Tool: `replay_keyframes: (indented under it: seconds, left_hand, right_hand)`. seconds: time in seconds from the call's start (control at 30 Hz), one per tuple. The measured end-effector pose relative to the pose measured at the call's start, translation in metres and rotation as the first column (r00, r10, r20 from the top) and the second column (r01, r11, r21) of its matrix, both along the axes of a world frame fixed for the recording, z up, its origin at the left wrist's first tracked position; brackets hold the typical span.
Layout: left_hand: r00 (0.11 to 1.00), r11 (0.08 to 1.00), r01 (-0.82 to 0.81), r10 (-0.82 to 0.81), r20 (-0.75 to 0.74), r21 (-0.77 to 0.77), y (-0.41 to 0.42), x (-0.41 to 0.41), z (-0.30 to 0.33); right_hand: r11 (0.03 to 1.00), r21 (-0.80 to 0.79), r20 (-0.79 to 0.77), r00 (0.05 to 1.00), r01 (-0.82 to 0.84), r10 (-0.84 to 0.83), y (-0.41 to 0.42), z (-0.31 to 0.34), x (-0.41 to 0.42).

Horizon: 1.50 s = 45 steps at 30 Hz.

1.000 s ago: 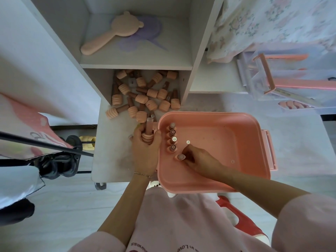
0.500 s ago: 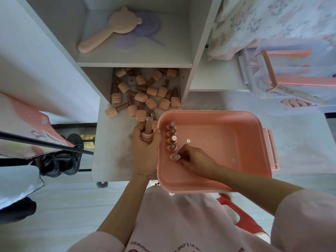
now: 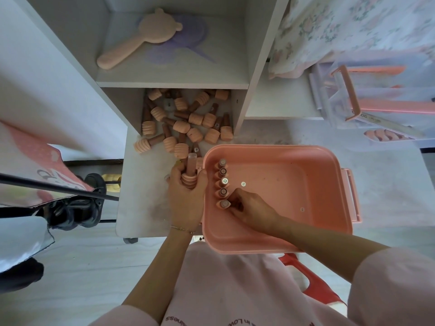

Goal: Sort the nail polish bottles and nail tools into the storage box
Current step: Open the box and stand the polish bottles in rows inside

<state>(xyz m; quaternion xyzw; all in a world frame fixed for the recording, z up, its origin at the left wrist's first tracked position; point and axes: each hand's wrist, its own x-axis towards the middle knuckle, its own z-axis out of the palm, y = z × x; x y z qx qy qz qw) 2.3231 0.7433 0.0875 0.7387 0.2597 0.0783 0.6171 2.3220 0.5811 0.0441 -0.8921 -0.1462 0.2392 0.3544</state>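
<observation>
The left hand (image 3: pixel 186 198) is wrapped around a nail polish bottle (image 3: pixel 190 171) held upright just outside the left wall of the storage box (image 3: pixel 306 241), above the desk (image 3: pixel 143 203). The right hand (image 3: pixel 250 207) is lowered inside the box, its fingertips pinched on the nearest bottle (image 3: pixel 224 204) of a row.

The pink box, the largest thing here, is set at the near edge of the desk and seems to overhang it toward the lap. Most of its floor is bare; only a small sticker (image 3: pixel 243 184) and a few specks are seen there. A row of five bottles (image 3: pixel 222 182) is stood along the left wall, the nearest one being set in place.

The task is judged to be at an early stage. A heap of bottles (image 3: pixel 186 121) lies scattered in the lower shelf opening and spills onto the desk. Nail tools (image 3: pixel 386 134) appear to lie at the far right, well apart from the box, though they are too blurred to be named.

Room for moving is ample inside the box, toward its right wall and handle (image 3: pixel 352 196). Space is tighter on the left, where the held bottle sits close between the box rim and the nearest loose bottles. The shelf uprights narrow any reach into the heap.
</observation>
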Motion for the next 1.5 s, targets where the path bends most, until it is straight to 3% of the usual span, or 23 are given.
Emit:
replay_keyframes:
  seconds: [0.73, 1.0, 1.2, 1.37, 1.5]
  left_hand:
    - [1.0, 1.0, 0.019, -0.019, -0.003, -0.015, 0.0, -0.002, 0.004]
    - [0.998, 0.999, -0.054, 0.054, -0.03, -0.005, 0.0, -0.005, 0.012]
    - [0.998, 0.991, -0.025, 0.017, 0.066, 0.13, 0.018, -0.009, 0.029]
    - [0.978, 0.983, 0.183, -0.184, 0.103, 0.017, 0.021, -0.01, 0.051]
    - [0.947, 0.952, 0.307, -0.306, 0.099, 0.007, 0.015, -0.016, 0.057]
  right_hand:
    - [0.999, 0.018, -0.017, 0.999, 0.028, -0.027, 0.001, 0.002, 0.0]
    - [0.997, 0.032, -0.011, 0.998, 0.07, -0.069, -0.016, 0.019, 0.0]
    - [0.862, 0.315, -0.125, 0.918, 0.397, -0.377, -0.011, 0.064, 0.017]
    - [0.806, 0.507, -0.114, 0.95, 0.306, -0.289, 0.011, 0.108, 0.028]
    - [0.79, 0.548, -0.088, 0.958, 0.274, -0.271, 0.02, 0.121, 0.025]
